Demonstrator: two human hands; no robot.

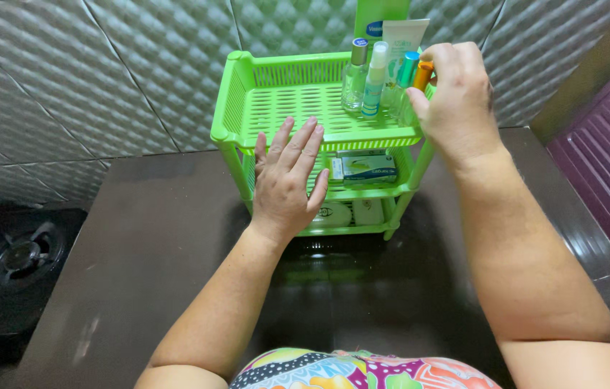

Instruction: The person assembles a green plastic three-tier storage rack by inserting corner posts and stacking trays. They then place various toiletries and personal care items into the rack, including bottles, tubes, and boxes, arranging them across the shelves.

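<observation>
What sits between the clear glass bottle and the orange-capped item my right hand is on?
In the head view, a white spray bottle and a teal-capped tube stand between the clear bottle and the orange-capped item.

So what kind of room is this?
Probably a home kitchen: a gas burner sits beside the dark counter, with shiny wall tiles behind. A green rack of small bottles stands there.

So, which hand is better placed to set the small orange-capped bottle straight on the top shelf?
The right hand: its fingertips already pinch the orange-capped bottle at the top shelf's right end. The left hand lies open and flat before the rack's front edge, away from the bottles.
</observation>
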